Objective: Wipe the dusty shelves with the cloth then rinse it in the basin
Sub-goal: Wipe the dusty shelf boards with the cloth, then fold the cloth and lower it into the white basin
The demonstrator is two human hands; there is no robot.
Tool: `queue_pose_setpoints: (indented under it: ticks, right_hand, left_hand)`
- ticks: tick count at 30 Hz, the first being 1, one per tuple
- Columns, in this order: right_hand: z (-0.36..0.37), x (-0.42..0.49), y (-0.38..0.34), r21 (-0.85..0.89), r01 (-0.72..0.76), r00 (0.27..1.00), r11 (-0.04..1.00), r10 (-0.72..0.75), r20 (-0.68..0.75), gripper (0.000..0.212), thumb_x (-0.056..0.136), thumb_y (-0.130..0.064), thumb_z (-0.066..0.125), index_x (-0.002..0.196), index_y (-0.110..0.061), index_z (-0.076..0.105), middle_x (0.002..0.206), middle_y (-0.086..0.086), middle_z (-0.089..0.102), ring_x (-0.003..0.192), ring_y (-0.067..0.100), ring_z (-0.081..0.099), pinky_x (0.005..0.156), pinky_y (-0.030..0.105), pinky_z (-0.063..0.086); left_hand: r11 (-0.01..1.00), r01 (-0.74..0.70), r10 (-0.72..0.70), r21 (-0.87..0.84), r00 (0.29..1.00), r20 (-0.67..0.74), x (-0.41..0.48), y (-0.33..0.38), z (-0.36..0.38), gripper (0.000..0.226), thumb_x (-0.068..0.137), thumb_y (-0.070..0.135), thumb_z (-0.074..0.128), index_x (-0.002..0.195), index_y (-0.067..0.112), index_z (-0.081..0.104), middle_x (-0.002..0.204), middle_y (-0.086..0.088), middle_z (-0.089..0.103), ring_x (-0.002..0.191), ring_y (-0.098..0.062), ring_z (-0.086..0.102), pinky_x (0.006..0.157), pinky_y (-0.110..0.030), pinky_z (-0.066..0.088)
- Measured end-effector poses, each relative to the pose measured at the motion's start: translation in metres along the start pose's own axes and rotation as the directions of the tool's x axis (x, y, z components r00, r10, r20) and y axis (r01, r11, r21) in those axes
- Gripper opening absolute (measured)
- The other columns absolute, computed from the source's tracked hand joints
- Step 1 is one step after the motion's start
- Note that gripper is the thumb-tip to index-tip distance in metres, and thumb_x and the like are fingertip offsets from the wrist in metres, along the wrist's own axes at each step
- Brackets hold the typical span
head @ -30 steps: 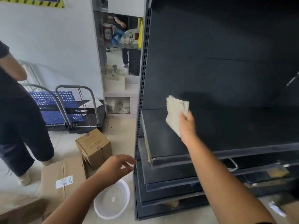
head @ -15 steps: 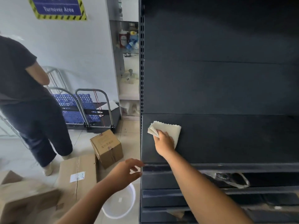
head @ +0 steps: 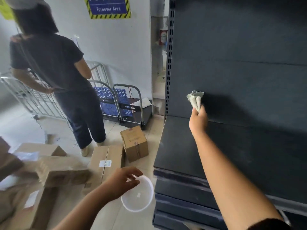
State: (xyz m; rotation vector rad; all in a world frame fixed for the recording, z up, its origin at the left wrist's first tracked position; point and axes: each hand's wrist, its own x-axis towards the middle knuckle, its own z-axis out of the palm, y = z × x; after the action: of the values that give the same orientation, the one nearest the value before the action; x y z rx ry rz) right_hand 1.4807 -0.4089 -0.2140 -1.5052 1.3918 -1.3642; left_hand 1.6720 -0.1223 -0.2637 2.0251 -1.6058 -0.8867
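Note:
My right hand (head: 198, 121) grips a bunched pale cloth (head: 196, 100) and holds it up against the dark back panel of the shelving unit, just above the rear of the top shelf (head: 182, 146). Below that shelf, further dark shelves (head: 179, 186) step down toward the floor. A white round basin (head: 141, 201) stands on the floor by the unit's left corner. Hovering over the basin's near-left rim, my left hand (head: 123, 181) has its fingers spread and holds nothing.
A person in dark clothes (head: 54, 77) stands at the left with their back turned. Cardboard boxes (head: 134, 143) lie on the floor left of the shelving. Folded trolleys with blue crates (head: 116, 103) lean by the wall. A perforated upright (head: 168, 63) edges the unit.
My right hand lifted the cloth off the shelf surface and bunched it against the back panel. The view swung left, showing more of the person and boxes. My left hand stays over the basin.

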Motion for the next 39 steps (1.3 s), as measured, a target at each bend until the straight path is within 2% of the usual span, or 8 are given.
queue_pose_setpoints:
  ticks: [4, 7, 11, 19, 23, 28, 32, 39]
  right_hand:
    - [0.014, -0.002, 0.042, -0.329, -0.044, 0.986, 0.943, 0.094, 0.139, 0.027, 0.098, -0.031, 0.039, 0.115, -0.017, 0.055, 0.109, 0.014, 0.067, 0.099, 0.036, 0.061, 0.081, 0.038, 0.045]
    - [0.044, -0.035, 0.049, -0.601, 0.201, 0.939, 0.774, 0.021, 0.342, 0.031, 0.093, -0.026, 0.048, 0.122, -0.020, 0.057, 0.117, 0.014, 0.064, 0.104, 0.037, 0.058, 0.085, 0.040, 0.044]
    - [0.090, -0.103, 0.028, -0.505, 0.381, 0.840, 0.775, -0.062, 0.539, 0.034, 0.093, -0.026, 0.047, 0.125, -0.017, 0.055, 0.124, 0.007, 0.060, 0.114, 0.030, 0.052, 0.097, 0.040, 0.038]
    - [0.123, -0.169, -0.022, -0.173, -0.201, 0.830, 0.964, 0.262, 0.493, 0.035, 0.096, -0.037, 0.042, 0.130, -0.029, 0.049, 0.117, 0.002, 0.064, 0.105, 0.022, 0.059, 0.089, 0.036, 0.048]
    - [0.135, -0.183, -0.035, 0.271, -0.733, 0.646, 0.624, 0.513, 0.565, 0.032, 0.094, -0.040, 0.051, 0.122, -0.027, 0.057, 0.116, 0.002, 0.068, 0.107, 0.025, 0.064, 0.089, 0.049, 0.054]
    - [0.152, -0.204, -0.033, 0.365, -0.839, 0.541, 0.404, 0.546, 0.640, 0.032, 0.087, -0.038, 0.061, 0.113, -0.020, 0.066, 0.112, 0.010, 0.072, 0.100, 0.028, 0.069, 0.072, 0.047, 0.058]
    - [0.172, -0.226, -0.023, 0.328, -0.875, 0.477, 0.355, 0.527, 0.703, 0.041, 0.086, -0.037, 0.063, 0.120, -0.014, 0.062, 0.121, 0.015, 0.067, 0.110, 0.032, 0.064, 0.081, 0.049, 0.056]
    - [0.185, -0.250, 0.009, -0.007, -0.793, 0.468, 0.609, 0.618, 0.632, 0.030, 0.088, -0.023, 0.064, 0.116, -0.028, 0.058, 0.110, 0.006, 0.072, 0.100, 0.024, 0.069, 0.076, 0.043, 0.058]
  left_hand:
    - [1.000, -0.004, 0.004, 0.007, 1.000, -0.020, 0.000, -0.003, -0.008, 0.030, 0.083, 0.032, 0.067, 0.087, 0.060, 0.057, 0.094, 0.035, 0.062, 0.092, 0.015, 0.058, 0.078, -0.014, 0.049]
    - [1.000, -0.003, 0.003, 0.004, 1.000, -0.024, 0.004, -0.009, -0.016, 0.028, 0.084, 0.030, 0.066, 0.092, 0.056, 0.058, 0.095, 0.032, 0.063, 0.093, 0.015, 0.058, 0.083, -0.018, 0.051]
    - [0.999, -0.027, 0.026, -0.044, 0.999, -0.025, 0.017, -0.029, -0.034, 0.027, 0.084, 0.029, 0.066, 0.096, 0.053, 0.061, 0.098, 0.027, 0.066, 0.092, 0.011, 0.061, 0.085, -0.022, 0.052]
    - [0.993, -0.039, 0.039, -0.113, 0.999, 0.001, 0.045, -0.105, -0.094, 0.019, 0.085, 0.029, 0.067, 0.093, 0.046, 0.066, 0.096, 0.021, 0.070, 0.087, 0.009, 0.063, 0.080, -0.025, 0.054]
    - [0.976, -0.017, 0.007, -0.219, 0.999, -0.045, 0.064, -0.142, -0.119, 0.018, 0.086, 0.039, 0.064, 0.103, 0.044, 0.062, 0.105, 0.017, 0.067, 0.091, 0.001, 0.064, 0.086, -0.031, 0.054]
    - [0.675, 0.256, -0.100, -0.692, 0.961, 0.257, 0.077, -0.160, -0.122, 0.058, 0.071, 0.075, 0.054, 0.111, 0.035, 0.062, 0.114, 0.000, 0.067, 0.100, -0.016, 0.066, 0.078, -0.033, 0.055]
    - [0.306, 0.416, 0.055, -0.856, 0.890, 0.453, 0.082, -0.177, -0.112, 0.048, 0.083, 0.047, 0.067, 0.121, 0.018, 0.063, 0.122, -0.013, 0.066, 0.114, -0.030, 0.062, 0.087, -0.042, 0.055]
    - [0.438, 0.202, -0.053, -0.876, 0.978, 0.199, 0.075, -0.213, -0.099, 0.028, 0.074, 0.021, 0.076, 0.101, 0.021, 0.069, 0.105, -0.011, 0.073, 0.099, -0.032, 0.068, 0.078, -0.042, 0.057]
